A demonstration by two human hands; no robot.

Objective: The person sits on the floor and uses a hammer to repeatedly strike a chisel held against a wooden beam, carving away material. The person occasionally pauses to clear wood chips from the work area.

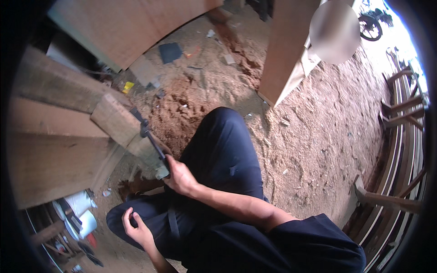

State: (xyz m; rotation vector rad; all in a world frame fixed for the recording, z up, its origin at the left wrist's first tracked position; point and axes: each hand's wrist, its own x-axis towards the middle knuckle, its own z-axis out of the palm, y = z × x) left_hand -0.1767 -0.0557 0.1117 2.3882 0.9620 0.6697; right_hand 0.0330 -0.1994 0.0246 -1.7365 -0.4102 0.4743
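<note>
- The right hand is wrapped around the lower end of a long dark tool; the curled fingers hide that end, and its exact kind is hard to make out.
- This tool slants up and left from the fist, in front of a pale wooden block at left of centre; whether they touch is unclear.
- The left hand sits by the bent left leg, relaxed and free, fingers loosely curled and thumb apart from them.
- Dark trousers cover the bent legs, blocking part of the ground; one raised knee stands at the centre.
- Thick boards at left run into the black rim of the view, their far ends cut off.
- Beneath them, white rounded items lie in a shadowy clutter too dim to sort out.
- Sawdust covers the ground, with a dark square sheet and a yellow scrap on it.
- A tall wooden panel stands at the top; a round blur beside it conceals what is there.
- A wheel shows beyond, against glare.
- Long planks curve along the right edge, partly cut off.
</note>
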